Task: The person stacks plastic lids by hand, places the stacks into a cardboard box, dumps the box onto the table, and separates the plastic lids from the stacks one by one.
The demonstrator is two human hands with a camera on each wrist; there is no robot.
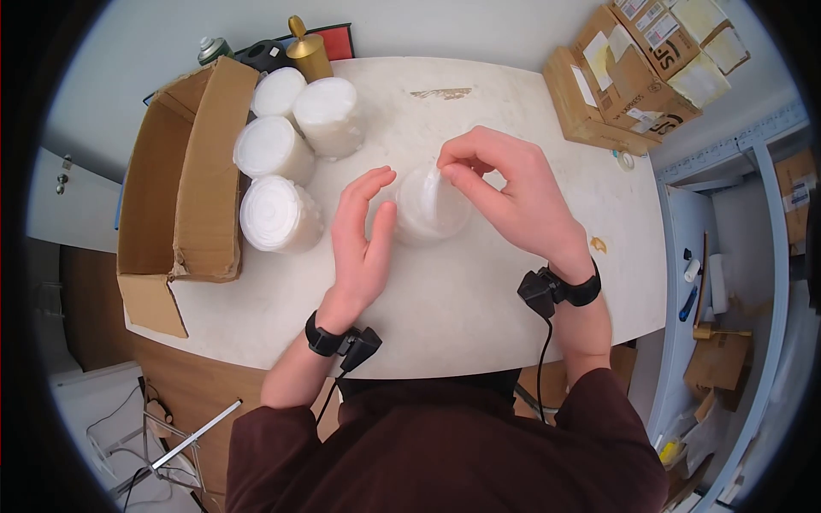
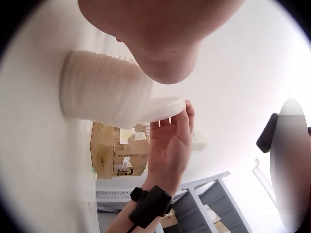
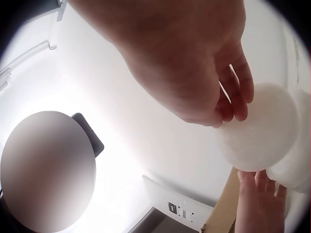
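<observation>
A stack of round translucent plastic lids (image 2: 102, 90) stands on the white table (image 1: 513, 316) in front of the person, its ribbed side showing in the left wrist view. The right hand (image 1: 517, 192) pinches the edge of one lid (image 3: 262, 131) between thumb and fingertips. That lid is tilted up at the stack's top, as the left wrist view shows. Beside the stack on its left is the left hand (image 1: 363, 235), its fingers loosely bent and thumb apart, holding nothing.
Several wrapped white stacks (image 1: 278, 214) stand at the left beside an open cardboard box (image 1: 205, 179). Behind them are a gold canister (image 1: 310, 58) and a dark green-grey can (image 1: 214, 50). Taped cartons (image 1: 629, 81) and a tape roll (image 1: 626, 161) sit at the back right.
</observation>
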